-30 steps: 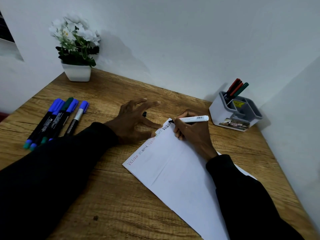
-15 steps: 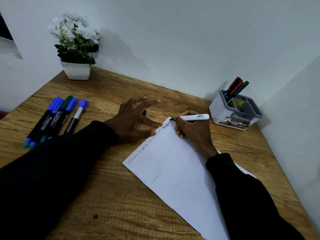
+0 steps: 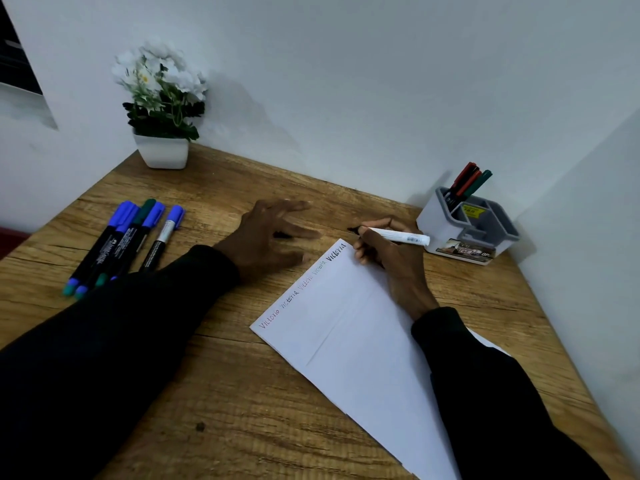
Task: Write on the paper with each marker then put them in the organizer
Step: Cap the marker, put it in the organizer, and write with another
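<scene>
A white sheet of paper [image 3: 349,327] lies slanted on the wooden desk, with a row of coloured words along its top edge, the last one in black. My right hand [image 3: 388,258] grips a white-barrelled black marker [image 3: 398,236], its tip lifted just past the paper's top corner. My left hand [image 3: 270,237] hovers blurred with fingers spread, left of the paper; a small black cap [image 3: 282,234] shows under its fingers. Several capped blue and green markers [image 3: 128,237] lie at the left. The grey organizer [image 3: 471,233] at the right holds red and green markers [image 3: 467,181].
A white pot of white flowers [image 3: 161,109] stands in the desk's back left corner. Walls close the desk off behind and on the right. The desk's wooden surface [image 3: 242,393] extends toward me below the paper.
The marker tip has come off the paper past its top corner, with the black word now longer. My left hand has lifted and shifted left, off the paper's edge.
</scene>
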